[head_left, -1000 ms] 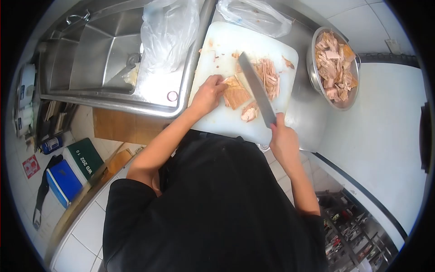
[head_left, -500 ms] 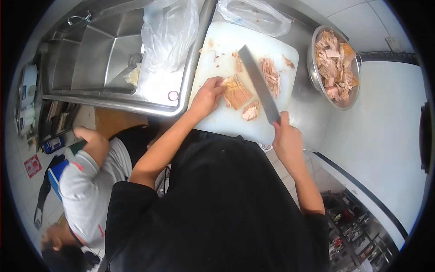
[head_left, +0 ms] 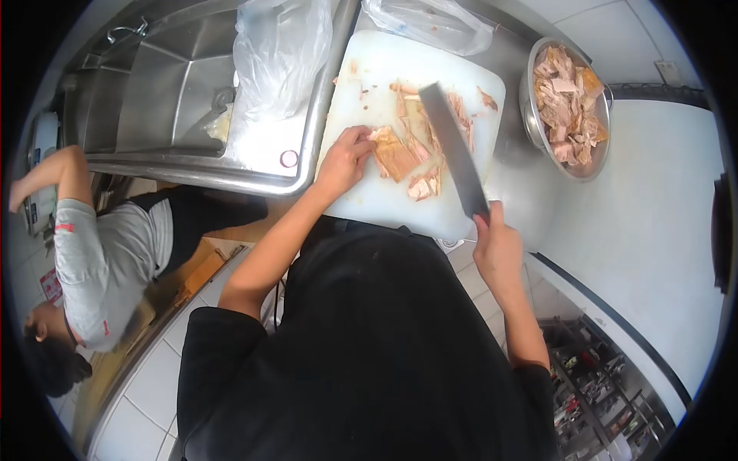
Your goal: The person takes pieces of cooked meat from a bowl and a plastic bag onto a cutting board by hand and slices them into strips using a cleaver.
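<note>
"What's around the hands?"

"A white cutting board (head_left: 355, 96) on the steel worktop (head_left: 523, 201). Left of it is a steel sink (head_left: 154, 107), with a cloudy, crumpled plastic bag (head_left: 280, 61) over its near end. Another clear bag (head_left: 430, 24) lies along the board's far edge."

"And on the right?"

"A round metal bowl (head_left: 527, 115), heaped with ragged pinkish-tan meat pieces (head_left: 567, 107). Well off to the left, a person (head_left: 115, 250) in a grey shirt has an arm raised."

"Where's the meat being handled?"

"The slab (head_left: 396, 157) lies mid-board, flat, grainy, golden-brown on top. The left grip (head_left: 344, 161) has curled fingers holding its left corner."

"The other grip?"

"The right grip (head_left: 496, 246) is clenched round the handle of a cleaver (head_left: 455, 150). Its long, dull-grey rectangular blade slants across the board, hiding some of the thin, stringy strips (head_left: 461, 115). A pale, lumpy chunk (head_left: 423, 185) sits just beside the slab."
</note>
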Tool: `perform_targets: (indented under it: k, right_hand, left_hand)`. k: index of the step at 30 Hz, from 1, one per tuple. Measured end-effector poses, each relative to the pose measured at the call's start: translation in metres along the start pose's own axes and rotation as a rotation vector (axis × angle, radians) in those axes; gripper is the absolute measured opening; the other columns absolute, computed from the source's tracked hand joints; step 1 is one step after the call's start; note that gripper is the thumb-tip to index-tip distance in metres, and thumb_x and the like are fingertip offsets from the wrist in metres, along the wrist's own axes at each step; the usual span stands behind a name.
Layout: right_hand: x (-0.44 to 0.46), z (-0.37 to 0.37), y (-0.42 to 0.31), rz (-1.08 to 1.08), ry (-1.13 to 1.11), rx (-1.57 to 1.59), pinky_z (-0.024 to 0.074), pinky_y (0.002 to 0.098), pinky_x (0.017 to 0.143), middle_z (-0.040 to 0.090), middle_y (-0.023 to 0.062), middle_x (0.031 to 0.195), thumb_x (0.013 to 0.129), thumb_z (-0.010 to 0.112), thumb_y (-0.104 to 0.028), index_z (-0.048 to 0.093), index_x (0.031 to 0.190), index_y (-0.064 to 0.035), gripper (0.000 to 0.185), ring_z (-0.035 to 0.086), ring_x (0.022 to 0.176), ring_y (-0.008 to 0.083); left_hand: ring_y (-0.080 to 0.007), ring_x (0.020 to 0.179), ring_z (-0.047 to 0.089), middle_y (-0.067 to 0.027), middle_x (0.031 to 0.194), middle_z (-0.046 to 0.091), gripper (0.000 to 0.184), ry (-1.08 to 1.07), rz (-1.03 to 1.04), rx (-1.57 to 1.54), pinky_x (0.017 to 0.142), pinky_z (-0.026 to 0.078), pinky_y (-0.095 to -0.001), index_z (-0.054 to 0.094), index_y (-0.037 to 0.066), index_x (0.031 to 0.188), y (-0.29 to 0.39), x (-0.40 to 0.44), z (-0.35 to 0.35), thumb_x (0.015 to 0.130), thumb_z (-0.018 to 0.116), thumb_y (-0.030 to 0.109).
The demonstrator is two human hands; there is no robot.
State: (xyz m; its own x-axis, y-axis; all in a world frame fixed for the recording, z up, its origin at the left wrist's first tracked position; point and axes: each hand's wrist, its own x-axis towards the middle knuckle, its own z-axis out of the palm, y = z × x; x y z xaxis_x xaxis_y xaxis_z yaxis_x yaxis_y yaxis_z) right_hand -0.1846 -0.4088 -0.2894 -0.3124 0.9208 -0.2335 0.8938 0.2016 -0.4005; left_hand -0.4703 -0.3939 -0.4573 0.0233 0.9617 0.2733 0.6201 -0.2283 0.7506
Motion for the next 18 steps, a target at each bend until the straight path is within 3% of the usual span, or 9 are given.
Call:
perform_targets:
  k: [4,6,13,18]
  right_hand:
    - [0.000,0.030,0.007,-0.043,0.169,0.138,0.0471,0.0543,0.060,0.065,0.0253,0.075,0.093,0.057,-0.009,0.044,0.115,-0.0018,0.026,0.063,0.070,0.0461]
    - [0.013,0.062,0.027,0.005,-0.076,-0.054,0.0467,0.0539,0.059,0.064,0.0256,0.073,0.094,0.057,-0.009,0.045,0.116,-0.0012,0.027,0.062,0.068,0.0464]
    - [0.010,0.005,0.021,0.001,-0.120,-0.115,0.0457,0.0542,0.059,0.064,0.0253,0.072,0.094,0.057,-0.008,0.044,0.115,-0.0009,0.026,0.062,0.068,0.0465]
    - [-0.002,0.013,-0.014,-0.077,0.185,0.130,0.0490,0.0511,0.060,0.064,0.0250,0.072,0.092,0.057,-0.006,0.045,0.109,-0.0005,0.022,0.064,0.067,0.0441]
  left_hand:
    - [-0.0302,0.094,0.063,-0.0139,0.110,0.059,0.022,0.024,0.009,-0.012,0.081,0.053,-0.0372,0.069,0.001,0.095,0.001,0.000,-0.001,0.075,0.069,-0.009]
    - [-0.0301,0.094,0.064,-0.0139,0.111,0.059,0.022,0.023,0.000,-0.016,0.081,0.053,-0.0371,0.069,0.001,0.095,-0.001,-0.002,0.001,0.075,0.069,-0.009]
    - [-0.0286,0.097,0.064,-0.0137,0.115,0.060,0.025,0.022,-0.013,-0.012,0.081,0.053,-0.0362,0.070,0.002,0.098,-0.002,-0.003,0.000,0.076,0.068,-0.011]
    - [-0.0295,0.099,0.064,-0.0138,0.116,0.060,0.027,0.057,-0.090,-0.027,0.082,0.053,-0.0370,0.069,0.001,0.100,-0.002,-0.011,-0.004,0.075,0.070,-0.009]
